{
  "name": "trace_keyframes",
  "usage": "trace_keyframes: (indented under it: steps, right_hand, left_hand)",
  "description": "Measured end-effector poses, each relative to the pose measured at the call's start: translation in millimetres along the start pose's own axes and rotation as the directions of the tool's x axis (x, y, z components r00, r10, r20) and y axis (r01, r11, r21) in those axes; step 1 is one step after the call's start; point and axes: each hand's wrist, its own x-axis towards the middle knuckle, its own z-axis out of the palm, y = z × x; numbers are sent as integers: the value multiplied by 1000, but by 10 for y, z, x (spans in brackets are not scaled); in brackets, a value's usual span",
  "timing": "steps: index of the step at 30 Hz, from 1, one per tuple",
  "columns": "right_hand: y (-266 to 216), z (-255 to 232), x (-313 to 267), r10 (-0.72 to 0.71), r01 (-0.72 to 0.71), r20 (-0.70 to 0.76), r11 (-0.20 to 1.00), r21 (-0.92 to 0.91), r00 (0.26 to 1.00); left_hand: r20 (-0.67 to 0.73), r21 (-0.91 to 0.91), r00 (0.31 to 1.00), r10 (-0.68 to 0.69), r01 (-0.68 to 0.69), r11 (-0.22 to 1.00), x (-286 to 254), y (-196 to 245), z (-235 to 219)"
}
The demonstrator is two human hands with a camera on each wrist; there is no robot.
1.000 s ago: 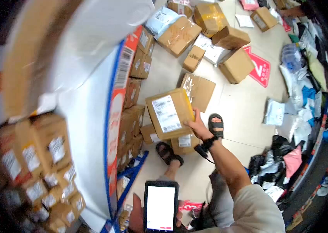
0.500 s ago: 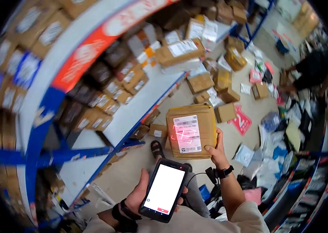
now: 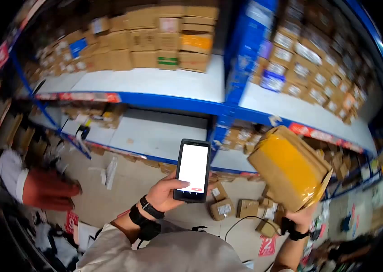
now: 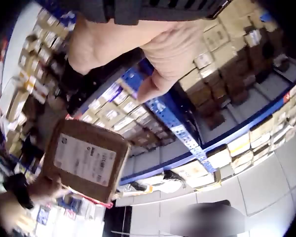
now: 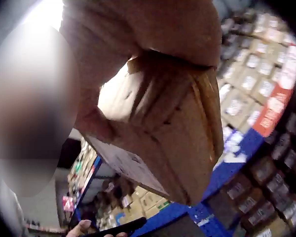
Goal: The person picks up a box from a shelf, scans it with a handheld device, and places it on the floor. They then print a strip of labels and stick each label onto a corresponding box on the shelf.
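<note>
In the head view the left hand (image 3: 166, 192) grips a black handheld device (image 3: 192, 170) with a lit white screen, its thumb over the lower screen. At the right, the right hand (image 3: 302, 216) holds a cardboard box (image 3: 291, 167) by its lower end; wide yellow tape crosses the face turned up. The left wrist view shows a white label on another face of the box (image 4: 86, 158), with the right hand (image 4: 44, 188) at its lower corner. From the right wrist, the right hand (image 5: 138, 44) is seen close, its fingers and thumb around the box (image 5: 172, 133).
Blue-framed shelves (image 3: 155, 100) full of labelled boxes run across the front. Several boxes (image 3: 222, 209) lie on the floor beyond the hands, near a red floor sign (image 3: 267, 245). At the left is a person's red-clad leg (image 3: 48, 189). A cable hangs between the arms.
The view has swung towards the shelves. The box has turned from its labelled face to its taped face and moved right, away from the device. The left thumb has moved onto the screen.
</note>
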Motion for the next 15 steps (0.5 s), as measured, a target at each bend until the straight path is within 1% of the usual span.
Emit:
trace_keyframes:
  steps: [1,2,3,4,5,6,7,9,10,11,13,14,15]
  right_hand:
    - [-517,143,469,-137,149,-116,984,102,984]
    - [-865,224,867,-355,355,-41,935,13,934]
    - [-1159,310,1207,-545,547,44,835,-61,837]
    - [-1455,434,1461,-592,614,176,779,-125,787]
    - [-1700,549,1694,-619,682,303,708,-186,725]
    - [-1976,687,1928,-652,751,397,634,-183,647]
    - [-2239,829,2139,-662,808,486,560,-184,570]
    - [-2549,1131,2568,-628,854,604,486,-187,490]
    - [-2625,1316,2778,-639,884,623,415,-214,451]
    - [-2661,1541,2982,-644,909,646,344,-233,410]
    - [-2680,1860,3337,-600,935,717,206,-288,354]
    - [-2690,2026,3485,-593,949,742,167,-268,314]
    - [-2569,2199,3637,-599,951,739,177,-253,308]
  left_hand:
    - [-35,79,997,67,-64,995,-133,137,-26]
    - [-61,135,989,138,-128,983,-243,263,-58]
    - [-70,131,983,169,-159,979,-359,362,-97]
    - [-88,208,969,231,-209,955,-499,508,-155]
    - [-96,287,952,291,-254,924,-593,635,-225]
    - [-53,308,951,304,-274,911,-670,740,-452]
    - [-35,305,950,312,-287,908,-800,851,-455]
    - [-187,301,919,346,-282,911,-975,1060,-423]
    - [-154,300,921,358,-302,905,-1037,1143,-529]
    - [-181,275,912,368,-312,909,-1119,1244,-584]
    - [-113,206,939,326,-299,932,-1231,1429,-738]
    - [-102,207,943,317,-292,934,-1266,1508,-822]
    - [-100,200,943,316,-292,935,-1294,1596,-841]
